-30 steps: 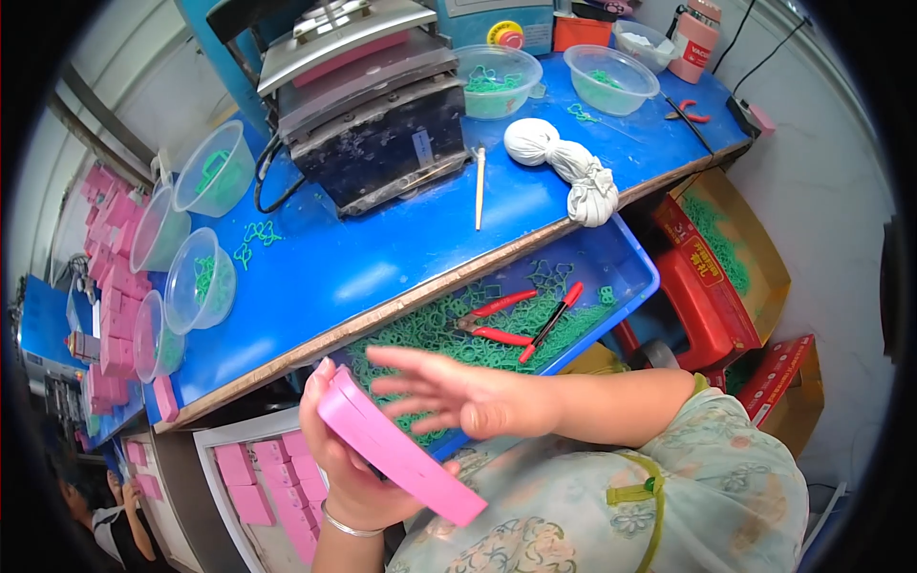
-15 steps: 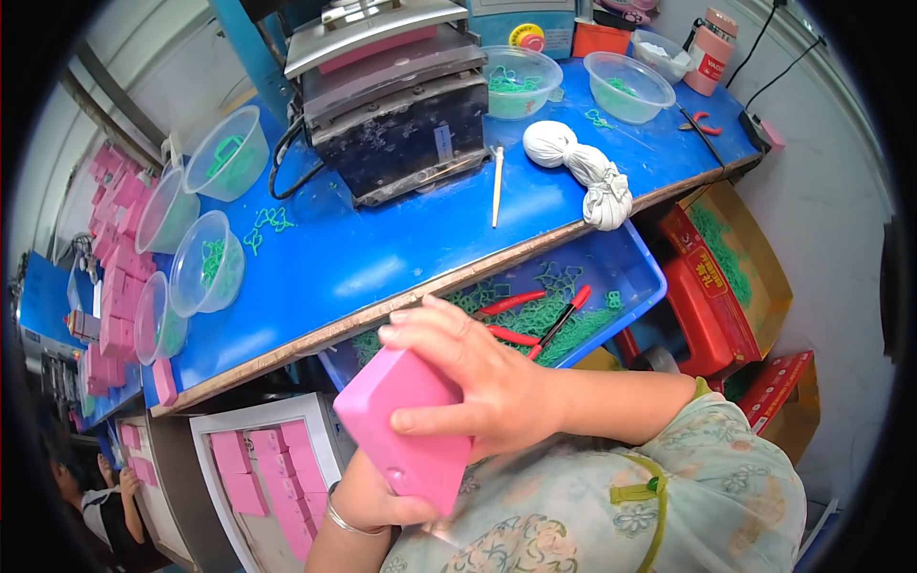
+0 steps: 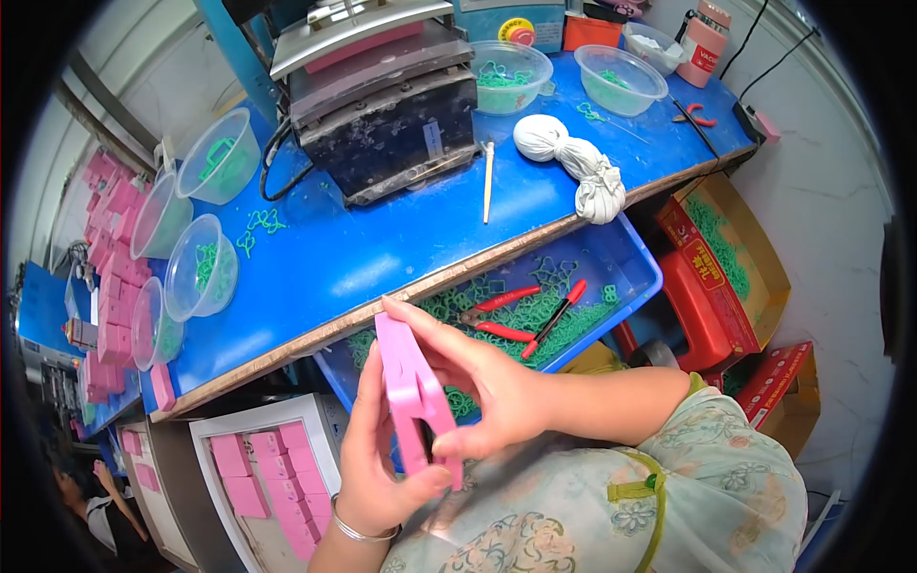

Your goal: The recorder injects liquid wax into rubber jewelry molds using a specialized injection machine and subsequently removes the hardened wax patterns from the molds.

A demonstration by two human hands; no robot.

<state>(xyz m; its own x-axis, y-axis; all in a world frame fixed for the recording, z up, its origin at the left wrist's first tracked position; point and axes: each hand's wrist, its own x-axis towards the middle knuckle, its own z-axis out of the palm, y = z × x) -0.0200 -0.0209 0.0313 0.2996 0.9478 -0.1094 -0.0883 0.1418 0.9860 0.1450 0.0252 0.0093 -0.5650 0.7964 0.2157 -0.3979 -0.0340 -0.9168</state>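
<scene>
Both hands hold a pink rectangular block (image 3: pixel 405 382) in front of my body, its narrow side turned up. A split runs along that side and widens into a dark gap near my thumbs. My left hand (image 3: pixel 371 468) grips it from the left and below. On the other side my right hand (image 3: pixel 501 387) has fingers along the far end and a thumb at the gap. Just beyond, a blue tray (image 3: pixel 642 277) holds many small green pieces, red-handled pliers (image 3: pixel 508 300) and a thin black-and-red tool (image 3: pixel 554 322).
On the blue table (image 3: pixel 353 277) stand a dark press-like machine (image 3: pixel 392 134), clear bowls (image 3: pixel 201 296) of green pieces, a wooden stick (image 3: pixel 489 181) and a knotted white cloth bundle (image 3: pixel 568 158). Pink blocks (image 3: pixel 246 495) fill a white frame at lower left. A red-and-yellow box (image 3: pixel 774 291) sits right.
The pink block has been turned from its broad face to its split narrow side. My right hand has shifted from over its top to its right side, thumb at the gap.
</scene>
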